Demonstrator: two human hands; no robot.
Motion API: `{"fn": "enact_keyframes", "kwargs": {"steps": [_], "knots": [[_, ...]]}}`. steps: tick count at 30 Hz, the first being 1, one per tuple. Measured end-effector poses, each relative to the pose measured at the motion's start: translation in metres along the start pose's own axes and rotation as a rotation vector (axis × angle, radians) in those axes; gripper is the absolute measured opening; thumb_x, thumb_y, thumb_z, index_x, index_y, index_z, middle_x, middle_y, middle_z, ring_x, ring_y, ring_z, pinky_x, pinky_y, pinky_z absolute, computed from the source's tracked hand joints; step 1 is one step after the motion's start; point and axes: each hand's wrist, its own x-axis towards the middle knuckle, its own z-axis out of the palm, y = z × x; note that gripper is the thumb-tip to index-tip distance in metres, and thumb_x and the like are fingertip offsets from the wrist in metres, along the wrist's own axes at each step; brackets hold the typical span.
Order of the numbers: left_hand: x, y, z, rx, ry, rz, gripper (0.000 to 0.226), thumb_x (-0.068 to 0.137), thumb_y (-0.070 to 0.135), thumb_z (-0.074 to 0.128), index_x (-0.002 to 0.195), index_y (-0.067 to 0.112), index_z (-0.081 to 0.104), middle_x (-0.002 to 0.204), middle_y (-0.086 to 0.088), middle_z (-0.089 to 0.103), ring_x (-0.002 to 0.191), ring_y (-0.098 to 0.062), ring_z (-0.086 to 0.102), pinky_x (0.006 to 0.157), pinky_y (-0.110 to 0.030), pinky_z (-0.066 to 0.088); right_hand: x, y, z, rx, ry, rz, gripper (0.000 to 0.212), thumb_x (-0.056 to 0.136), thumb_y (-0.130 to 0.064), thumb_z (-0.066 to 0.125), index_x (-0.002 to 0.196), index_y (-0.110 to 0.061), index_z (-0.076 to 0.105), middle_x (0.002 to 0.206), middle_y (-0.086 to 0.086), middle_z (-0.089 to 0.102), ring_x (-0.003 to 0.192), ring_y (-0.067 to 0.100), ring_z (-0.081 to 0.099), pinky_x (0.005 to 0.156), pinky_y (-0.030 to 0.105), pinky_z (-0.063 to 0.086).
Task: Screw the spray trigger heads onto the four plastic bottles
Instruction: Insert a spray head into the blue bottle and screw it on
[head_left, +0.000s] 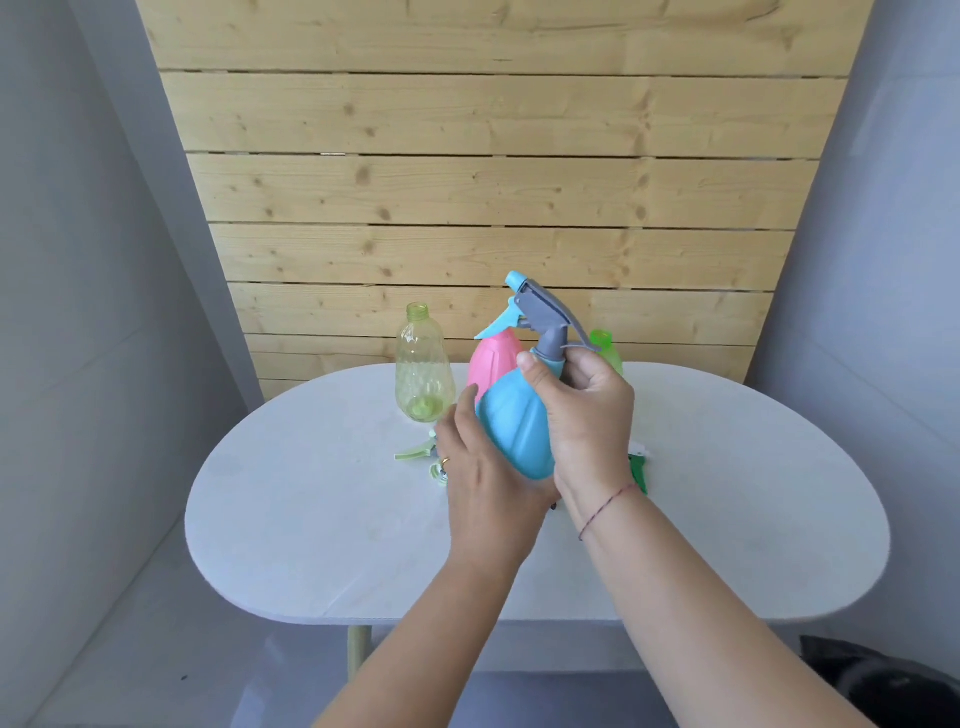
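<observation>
A blue bottle (517, 426) is held tilted above the white table (311, 519), with a grey and blue trigger head (545, 312) sitting on its neck. My left hand (478, 467) cups the bottle's lower body. My right hand (582, 410) grips the collar of the trigger head. Behind stands a pink bottle (493, 358), mostly hidden. A clear yellow-green bottle (421, 364) stands open-necked to the left. A green bottle (605, 348) peeks out behind my right hand. A pale green trigger head (415, 452) lies on the table by my left hand.
A dark green trigger head (638, 467) lies partly hidden behind my right wrist. A wooden slat wall (493, 182) rises right behind the table. A dark bag (883, 680) sits on the floor at lower right.
</observation>
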Motion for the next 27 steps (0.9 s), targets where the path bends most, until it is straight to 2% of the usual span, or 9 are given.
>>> {"fn": "enact_keyframes", "kwargs": {"steps": [3, 5, 7, 10, 12, 16, 20, 24, 27], "knots": [[0.007, -0.002, -0.014, 0.009, 0.067, 0.042, 0.096, 0.053, 0.031, 0.082, 0.134, 0.022, 0.032, 0.115, 0.012, 0.031, 0.114, -0.019, 0.041, 0.092, -0.037, 0.046, -0.005, -0.004, 0.013, 0.101, -0.068, 0.03, 0.009, 0.076, -0.013, 0.075, 0.079, -0.018, 0.069, 0.076, -0.009, 0.072, 0.07, 0.003, 0.063, 0.07, 0.019, 0.049], [0.017, -0.007, -0.03, -0.027, 0.049, 0.022, 0.092, 0.052, 0.03, 0.085, 0.129, 0.029, 0.034, 0.115, 0.014, 0.036, 0.115, -0.012, 0.042, 0.092, -0.033, 0.046, -0.006, -0.004, 0.018, 0.099, -0.189, 0.087, 0.027, 0.078, -0.014, 0.074, 0.105, -0.013, 0.067, 0.106, -0.001, 0.072, 0.095, 0.009, 0.067, 0.084, 0.026, 0.052], [0.029, -0.014, -0.054, -0.162, -0.017, -0.049, 0.088, 0.052, 0.029, 0.087, 0.123, 0.036, 0.036, 0.12, 0.012, 0.045, 0.115, -0.008, 0.05, 0.085, -0.027, 0.051, -0.01, 0.0, 0.023, 0.025, -0.337, 0.183, 0.044, 0.082, -0.022, 0.07, 0.124, -0.016, 0.057, 0.129, 0.002, 0.063, 0.116, 0.016, 0.061, 0.098, 0.037, 0.05], [0.048, -0.03, -0.096, -0.401, -0.146, -0.144, 0.076, 0.055, 0.029, 0.087, 0.118, 0.042, 0.046, 0.113, 0.014, 0.063, 0.1, -0.001, 0.065, 0.068, -0.016, 0.056, -0.017, 0.014, 0.042, -0.062, -0.57, 0.31, 0.046, 0.084, -0.036, 0.067, 0.127, -0.029, 0.053, 0.124, 0.0, 0.066, 0.112, 0.017, 0.064, 0.097, 0.042, 0.051], [0.059, -0.043, -0.119, -0.418, -0.218, -0.169, 0.076, 0.056, 0.03, 0.087, 0.12, 0.043, 0.048, 0.112, 0.016, 0.067, 0.101, -0.003, 0.067, 0.069, -0.015, 0.056, -0.021, 0.026, 0.06, -0.088, -0.632, 0.342, 0.052, 0.082, -0.036, 0.068, 0.13, -0.036, 0.047, 0.124, -0.004, 0.065, 0.112, 0.014, 0.064, 0.097, 0.037, 0.05], [0.094, -0.085, -0.157, -0.242, -0.247, -0.26, 0.085, 0.058, 0.033, 0.086, 0.13, 0.042, 0.043, 0.129, 0.001, 0.053, 0.115, -0.018, 0.06, 0.089, -0.033, 0.055, -0.018, 0.059, 0.112, -0.128, -0.664, 0.337, 0.061, 0.084, -0.028, 0.066, 0.137, -0.037, 0.036, 0.127, -0.004, 0.058, 0.115, 0.012, 0.058, 0.098, 0.03, 0.047], [0.129, -0.123, -0.17, -0.152, -0.298, -0.31, 0.081, 0.067, 0.024, 0.087, 0.132, 0.042, 0.041, 0.121, 0.004, 0.062, 0.104, -0.01, 0.064, 0.075, -0.018, 0.05, -0.008, 0.092, 0.147, -0.217, -0.598, 0.316, 0.063, 0.086, -0.025, 0.063, 0.14, -0.033, 0.032, 0.132, -0.001, 0.054, 0.119, 0.017, 0.054, 0.098, 0.031, 0.045], [0.15, -0.152, -0.168, -0.161, -0.347, -0.35, 0.088, 0.068, 0.021, 0.086, 0.138, 0.037, 0.037, 0.123, 0.01, 0.062, 0.111, -0.004, 0.06, 0.079, -0.018, 0.048, 0.007, 0.118, 0.167, -0.303, -0.553, 0.301, 0.063, 0.087, -0.021, 0.06, 0.141, -0.029, 0.03, 0.129, 0.0, 0.053, 0.114, 0.019, 0.055, 0.085, 0.025, 0.043], [0.16, -0.165, -0.161, -0.175, -0.335, -0.355, 0.087, 0.067, 0.017, 0.086, 0.137, 0.035, 0.038, 0.125, 0.009, 0.061, 0.115, -0.01, 0.058, 0.084, -0.022, 0.05, 0.014, 0.131, 0.175, -0.324, -0.534, 0.286, 0.063, 0.087, -0.019, 0.06, 0.142, -0.027, 0.03, 0.131, 0.002, 0.053, 0.115, 0.02, 0.054, 0.087, 0.025, 0.043]]}}
